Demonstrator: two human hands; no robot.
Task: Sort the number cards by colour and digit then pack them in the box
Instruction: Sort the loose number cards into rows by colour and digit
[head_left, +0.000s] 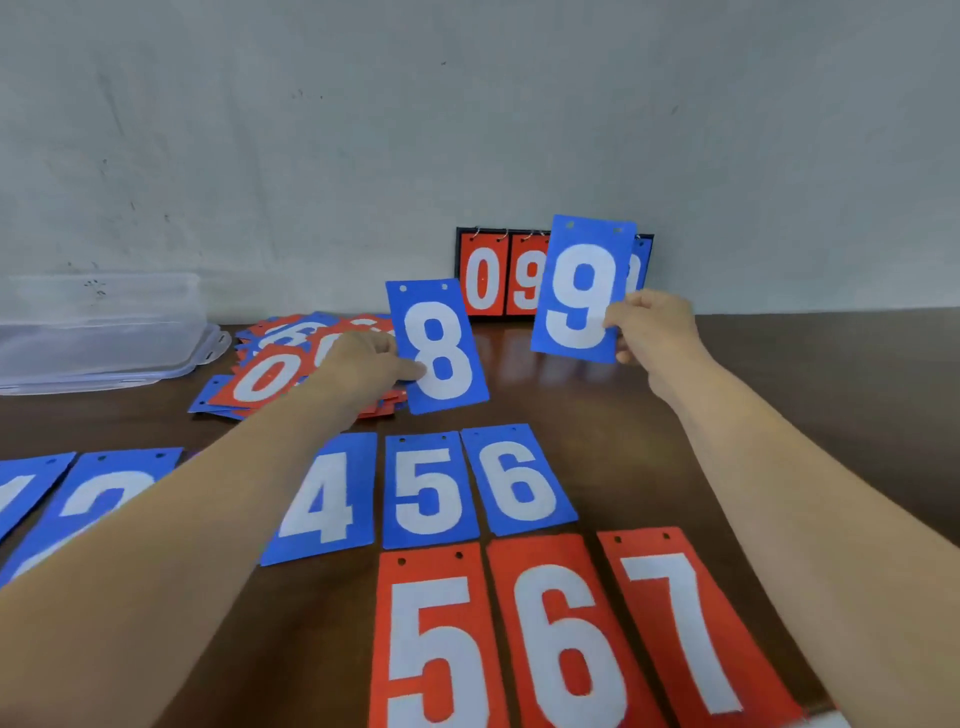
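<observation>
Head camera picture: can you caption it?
Left hand holds blue 8, right hand holds blue 9, beyond sorted card rows.

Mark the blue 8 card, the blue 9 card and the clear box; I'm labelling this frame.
blue 8 card (438, 349): head view, the digit's waist.
blue 9 card (583, 297): head view, base of the digit's loop.
clear box (104, 317): head view, its front wall.

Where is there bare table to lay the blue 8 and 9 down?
Bare table lies right of the blue 6, behind the red 7, back to the scoreboard. Left is crowded: the unsorted pile beside the clear box, and the blue row under the left forearm.
</observation>
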